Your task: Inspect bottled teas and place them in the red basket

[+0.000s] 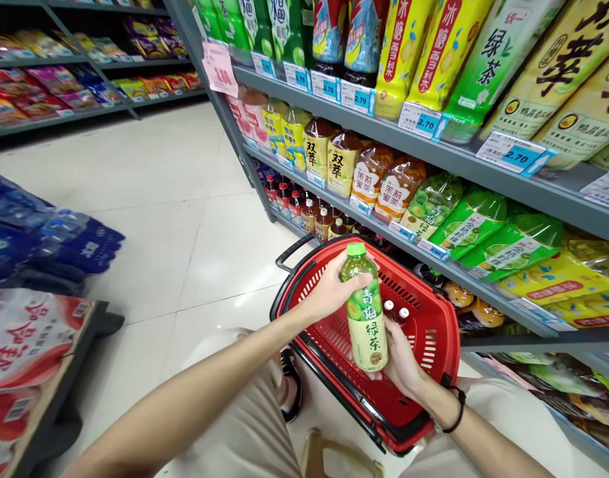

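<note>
"Above the red basket [446, 325], straight from the head view, a green-capped tea bottle [371, 332] hangs tilted, label toward the wearer!"

"Why two hands on it?"

"Shared load, I'd say: left hand [333, 287] at the shoulder, thumb across the front, probably steadying; right hand [403, 358] low by the base, likely bearing weight."

"And the fingers?"

"Both sets wrapped in on the bottle; the ones behind it, I can't tell."

"Basket close by the legs [245, 392], presumably for easy reach, two white-capped bottles [403, 313] inside!"

"What arms! Left one [209, 378] stretches long from the lower left; right one [488, 431] angles in opposite, palm toward the bottle, black band [461, 410] at the wrist."
</note>
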`<state>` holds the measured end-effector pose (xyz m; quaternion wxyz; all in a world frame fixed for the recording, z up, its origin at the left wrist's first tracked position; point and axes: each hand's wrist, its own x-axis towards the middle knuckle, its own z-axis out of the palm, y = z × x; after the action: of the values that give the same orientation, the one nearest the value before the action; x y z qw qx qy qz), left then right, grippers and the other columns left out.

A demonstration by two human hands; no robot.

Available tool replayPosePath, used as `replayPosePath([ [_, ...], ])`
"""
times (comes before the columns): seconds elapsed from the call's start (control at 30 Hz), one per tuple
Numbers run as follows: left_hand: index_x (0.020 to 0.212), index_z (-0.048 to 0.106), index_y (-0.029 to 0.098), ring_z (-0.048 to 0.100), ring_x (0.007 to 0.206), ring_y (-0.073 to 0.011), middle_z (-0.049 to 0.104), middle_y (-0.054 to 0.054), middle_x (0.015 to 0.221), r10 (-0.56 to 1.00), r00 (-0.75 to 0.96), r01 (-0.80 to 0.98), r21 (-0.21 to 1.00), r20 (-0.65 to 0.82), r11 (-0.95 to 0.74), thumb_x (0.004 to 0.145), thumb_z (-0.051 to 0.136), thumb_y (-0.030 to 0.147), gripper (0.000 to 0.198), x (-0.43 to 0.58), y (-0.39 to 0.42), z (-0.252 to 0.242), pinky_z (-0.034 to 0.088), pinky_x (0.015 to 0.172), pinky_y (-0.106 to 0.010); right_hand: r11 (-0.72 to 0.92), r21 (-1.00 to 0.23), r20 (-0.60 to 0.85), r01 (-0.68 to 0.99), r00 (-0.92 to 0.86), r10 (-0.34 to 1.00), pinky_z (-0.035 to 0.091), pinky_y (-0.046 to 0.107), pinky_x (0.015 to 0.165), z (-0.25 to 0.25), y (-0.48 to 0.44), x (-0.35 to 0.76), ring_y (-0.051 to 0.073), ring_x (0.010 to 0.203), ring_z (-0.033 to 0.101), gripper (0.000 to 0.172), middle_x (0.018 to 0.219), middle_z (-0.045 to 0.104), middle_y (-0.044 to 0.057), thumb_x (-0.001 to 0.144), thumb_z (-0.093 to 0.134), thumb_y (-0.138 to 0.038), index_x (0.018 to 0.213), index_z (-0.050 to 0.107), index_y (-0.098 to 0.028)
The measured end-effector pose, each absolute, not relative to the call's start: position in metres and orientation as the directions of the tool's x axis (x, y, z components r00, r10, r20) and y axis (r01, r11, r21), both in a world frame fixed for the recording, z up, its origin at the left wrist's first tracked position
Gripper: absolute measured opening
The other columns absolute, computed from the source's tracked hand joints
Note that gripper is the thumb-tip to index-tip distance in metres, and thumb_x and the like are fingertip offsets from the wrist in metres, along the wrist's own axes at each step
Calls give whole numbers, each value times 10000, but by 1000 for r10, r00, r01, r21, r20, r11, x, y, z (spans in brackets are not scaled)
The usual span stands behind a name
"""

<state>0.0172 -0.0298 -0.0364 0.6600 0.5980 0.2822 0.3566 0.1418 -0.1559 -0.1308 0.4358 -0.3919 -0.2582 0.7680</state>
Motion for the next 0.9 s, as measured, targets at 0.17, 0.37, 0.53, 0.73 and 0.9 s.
replayPosePath([
  [0.17, 1120, 619, 167, 734, 879, -216, 723, -98, 1111, 773, 626, -189, 982, 105, 19, 804, 884, 446, 498, 21, -34, -38, 613, 763, -324, -481, -730, -362, -485, -322, 875, 320, 245, 425, -132, -162, 143, 227, 618, 646, 774, 797, 728, 121, 893, 361, -836, 1103, 680, -162],
  [0.37, 1116, 626, 163, 729, 896, -213, 721, -107, 1111, 781, 607, -179, 983, 145, -43, 808, 883, 462, 501, 28, -36, -41, 600, 758, -297, -479, -712, -361, -513, -316, 877, 323, 245, 433, -134, -166, 148, 223, 632, 648, 770, 810, 734, 122, 901, 377, -825, 1116, 684, -153],
  [0.53, 1124, 630, 157, 708, 850, -193, 723, -101, 1074, 802, 587, -146, 989, 112, -31, 795, 887, 487, 532, 31, -35, -43, 598, 745, -291, -490, -661, -381, -568, -309, 872, 308, 247, 427, -129, -168, 147, 212, 619, 629, 801, 843, 754, 133, 843, 494, -852, 1129, 698, -132],
  [0.73, 1126, 626, 158, 714, 833, -188, 720, -100, 1087, 791, 602, -169, 986, 111, -10, 815, 870, 440, 485, 29, -36, -43, 606, 729, -295, -483, -629, -389, -609, -291, 874, 291, 254, 425, -125, -170, 143, 211, 607, 616, 828, 834, 761, 133, 809, 567, -867, 1129, 717, -118],
  [0.9, 1113, 632, 159, 703, 858, -175, 717, -93, 1088, 795, 598, -170, 986, 103, 0, 787, 890, 359, 462, 29, -35, -48, 612, 756, -289, -473, -633, -403, -613, -261, 877, 314, 262, 431, -130, -167, 147, 219, 614, 622, 808, 832, 764, 128, 814, 589, -840, 1155, 721, -120],
])
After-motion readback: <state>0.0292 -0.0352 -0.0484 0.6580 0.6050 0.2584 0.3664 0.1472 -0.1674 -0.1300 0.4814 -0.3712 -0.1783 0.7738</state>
